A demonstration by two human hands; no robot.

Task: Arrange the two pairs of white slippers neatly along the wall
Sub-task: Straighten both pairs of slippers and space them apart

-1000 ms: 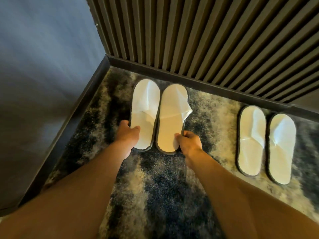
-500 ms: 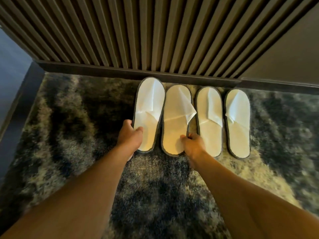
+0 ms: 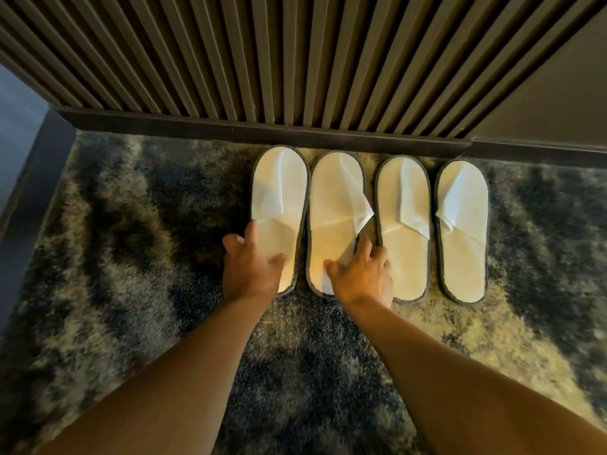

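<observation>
Hands: left hand (image 3: 250, 270) lies spread and loose over the heel end of the far-left slipper, fingers splayed, clamping nothing; right hand (image 3: 361, 277) lies likewise spread over the heel end of the second slipper, fingertips reaching the edge of the third, gripping nothing.
Ribbed dark wooden slatted wall (image 3: 295, 60): the landmark; its dark baseboard (image 3: 262, 133) runs along the floor at its foot.
Shaggy mottled blue-grey and cream carpet (image 3: 131, 257): spreads out from the wall's foot and carries all four slippers; its deep pile will probably drag on a sliding sole.
Row of slippers: four flat white cloth slippers with dark grey edging, toes near the baseboard, heels away from the wall, side by side.
Far-left slipper (image 3: 279, 192): toe nearest the wall of the four, close beside its neighbour.
Second slipper (image 3: 331, 205): just beside the first; its thin upper flap (image 3: 359, 213) is turned up and spills toward the third.
Third slipper (image 3: 402, 224) and far-right slipper (image 3: 463, 231): a pair further along the wall, a narrow gap between them.
Handling, as a judgement: very light, floppy, thin-soled; uppers crease easily, so not fragile but quickly untidy.
Hold, as a judgement: pinch the firmer bound edge at the heel, or press flat on the insole and nudge; avoid tugging the flap except to smooth it.
</observation>
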